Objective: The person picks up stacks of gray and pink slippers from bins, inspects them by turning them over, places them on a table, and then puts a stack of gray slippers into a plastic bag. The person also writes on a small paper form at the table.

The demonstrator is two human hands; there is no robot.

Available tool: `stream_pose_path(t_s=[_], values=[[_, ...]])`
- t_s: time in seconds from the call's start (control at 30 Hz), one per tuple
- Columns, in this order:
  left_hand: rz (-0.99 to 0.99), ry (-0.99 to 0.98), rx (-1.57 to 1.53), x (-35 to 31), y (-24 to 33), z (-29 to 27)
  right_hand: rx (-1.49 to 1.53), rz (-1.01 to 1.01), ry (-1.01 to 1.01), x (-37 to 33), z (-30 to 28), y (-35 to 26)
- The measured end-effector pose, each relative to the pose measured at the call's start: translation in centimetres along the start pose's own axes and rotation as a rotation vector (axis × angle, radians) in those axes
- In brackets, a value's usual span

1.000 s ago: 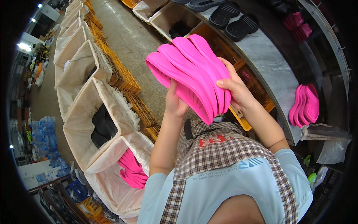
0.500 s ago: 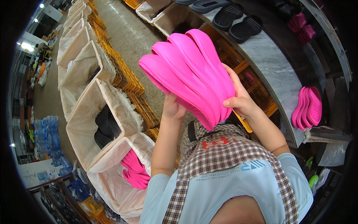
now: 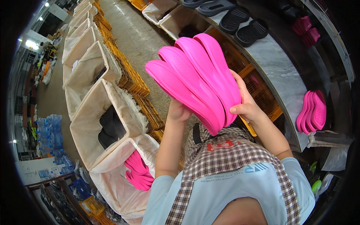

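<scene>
Left hand (image 3: 179,111) cupped under my stack of pink soles (image 3: 195,77), fingers hidden behind it. Right hand (image 3: 245,105) clamped on stack's right edge, thumb in front. Stack held at chest height between both hands, long axis slanting up-left to down-right. Soles glossy, ribbed, fanned. Bin (image 3: 112,180) with more pink soles lies lower left, nearer left hand.

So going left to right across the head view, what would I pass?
Stacked water bottles → sack-lined bin with dark soles → left hand → held stack of pink soles → right hand → pink soles on the counter.
</scene>
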State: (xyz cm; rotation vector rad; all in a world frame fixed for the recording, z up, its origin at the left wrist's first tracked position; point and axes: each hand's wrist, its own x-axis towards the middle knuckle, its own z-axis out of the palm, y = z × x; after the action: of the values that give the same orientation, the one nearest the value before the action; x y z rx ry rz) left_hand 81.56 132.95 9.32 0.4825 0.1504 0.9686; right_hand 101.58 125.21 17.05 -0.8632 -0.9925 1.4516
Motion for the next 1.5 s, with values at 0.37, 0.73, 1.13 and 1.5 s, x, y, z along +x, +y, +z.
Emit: stream_pose_path(t_s=[0.37,0.73,1.13,1.5], values=[[-0.071,0.012,0.244,-0.2,0.6,1.2,0.055,0.076,0.036,0.5,-0.3,-0.1],[-0.016,-0.053,0.433,-0.2,0.7,1.2,-0.016,0.060,-0.012,0.0,-1.4,-0.4],[-0.035,-0.046,0.502,-0.4,0.9,1.2,-0.063,0.064,-0.051,-0.7,-2.4,-0.8],[-0.046,-0.006,0.587,-1.1,1.3,1.7,-0.179,0.051,-0.075,-0.7,-3.6,-0.2]])
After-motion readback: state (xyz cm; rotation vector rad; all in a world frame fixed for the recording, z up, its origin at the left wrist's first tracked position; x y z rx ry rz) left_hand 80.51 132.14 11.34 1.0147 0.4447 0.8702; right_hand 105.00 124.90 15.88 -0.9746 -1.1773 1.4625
